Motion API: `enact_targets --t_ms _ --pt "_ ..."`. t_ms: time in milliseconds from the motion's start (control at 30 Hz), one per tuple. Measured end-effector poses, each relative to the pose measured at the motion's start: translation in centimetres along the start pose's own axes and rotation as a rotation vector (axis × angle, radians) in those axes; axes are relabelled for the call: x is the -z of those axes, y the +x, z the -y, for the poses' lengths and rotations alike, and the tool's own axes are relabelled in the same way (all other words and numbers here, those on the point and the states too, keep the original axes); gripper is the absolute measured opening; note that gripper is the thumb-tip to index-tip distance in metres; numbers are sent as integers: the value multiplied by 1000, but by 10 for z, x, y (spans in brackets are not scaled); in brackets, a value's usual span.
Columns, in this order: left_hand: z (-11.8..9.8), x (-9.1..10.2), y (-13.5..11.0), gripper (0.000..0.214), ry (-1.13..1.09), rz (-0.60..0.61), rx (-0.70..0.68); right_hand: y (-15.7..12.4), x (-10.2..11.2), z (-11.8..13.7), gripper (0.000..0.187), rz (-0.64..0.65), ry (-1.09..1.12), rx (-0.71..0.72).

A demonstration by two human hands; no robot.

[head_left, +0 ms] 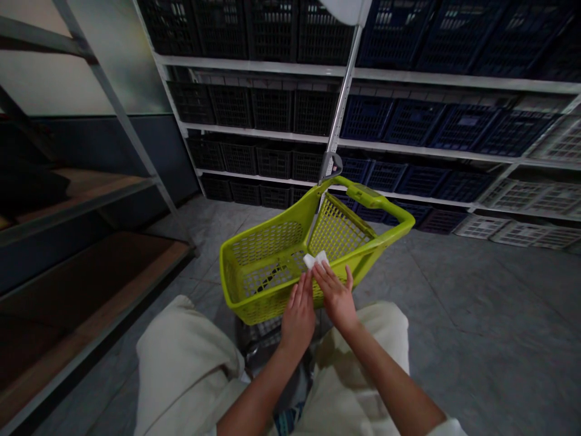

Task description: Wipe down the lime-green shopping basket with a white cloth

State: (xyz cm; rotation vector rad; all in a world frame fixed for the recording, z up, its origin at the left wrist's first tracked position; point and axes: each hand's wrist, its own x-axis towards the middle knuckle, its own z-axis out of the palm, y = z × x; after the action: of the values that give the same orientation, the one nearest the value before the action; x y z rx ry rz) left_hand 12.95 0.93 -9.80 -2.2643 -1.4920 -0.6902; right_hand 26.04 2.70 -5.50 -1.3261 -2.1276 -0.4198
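Observation:
A lime-green plastic shopping basket (265, 245) with perforated walls sits on a wheeled metal cart frame (258, 336) just in front of me. Over its near rim, a small white piece of cloth or paper (316, 260) is pinched at my right hand (334, 297), whose fingertips press on it. My left hand (298, 316) lies close beside, fingers extended, its tips touching the white piece's lower edge. The basket's inside is partly hidden behind my hands.
A thin metal pole (340, 103) rises from the basket's far end. Steel shelves of black, navy and white plastic crates (463, 127) stand ahead and right. A metal shelf unit with wooden boards (86, 284) stands at left. Grey tile floor (472, 303) surrounds the cart.

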Motion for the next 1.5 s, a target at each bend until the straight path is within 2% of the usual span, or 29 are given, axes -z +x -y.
enact_targets --t_ms 100,200,267,333,400,500,567,600,667,800,867,900,967,1100,1167,1200,1267,1400,1467,1500 --pt "4 6 0 75 -1 31 -21 5 22 -43 69 -29 -73 15" --pt "3 12 2 75 -2 51 -29 14 44 -100 66 -129 -213 -117" --pt "0 12 3 75 -4 57 -32 16 49 -118 67 -182 -265 -208" --pt "-3 9 3 75 -9 39 -22 14 43 -110 72 -206 -263 -258" --pt "-6 5 2 74 -20 15 -1 7 29 -79 78 -186 -215 -246" --pt "-7 2 1 74 -31 -10 18 -5 9 -25 83 -90 -107 -129" --pt "-4 3 1 75 -27 -11 11 -8 5 -10 83 -44 -61 -50" --pt "-3 4 0 75 -22 -8 5 -8 8 -13 82 -35 -55 -25" --pt "-1 6 0 75 -6 6 -8 -3 19 -38 78 -49 -83 -23" --pt "-1 8 0 74 31 31 -24 12 49 -112 72 -158 -216 -177" --pt "-3 7 0 74 29 35 -20 15 52 -126 74 -200 -250 -256" --pt "-4 6 1 74 20 33 -14 15 50 -123 76 -206 -250 -279" --pt "-5 5 1 75 -6 27 0 11 35 -98 78 -185 -216 -265" --pt "-4 3 0 75 -32 8 5 -1 -2 -22 75 -78 -82 -58" --pt "-2 3 0 76 -29 -7 1 -3 -8 -7 72 -25 -43 38" --pt "-1 3 -1 76 -25 -8 0 -2 -5 -11 72 -5 -41 65" --pt "0 5 -1 77 -13 3 -3 3 10 -36 73 14 -73 65" --pt "-1 7 -1 78 10 23 -20 17 44 -104 69 -120 -212 -142" --pt "-3 7 0 77 12 28 -17 20 48 -112 69 -164 -240 -211" --pt "-4 6 1 77 9 29 -12 19 45 -105 71 -173 -237 -229"
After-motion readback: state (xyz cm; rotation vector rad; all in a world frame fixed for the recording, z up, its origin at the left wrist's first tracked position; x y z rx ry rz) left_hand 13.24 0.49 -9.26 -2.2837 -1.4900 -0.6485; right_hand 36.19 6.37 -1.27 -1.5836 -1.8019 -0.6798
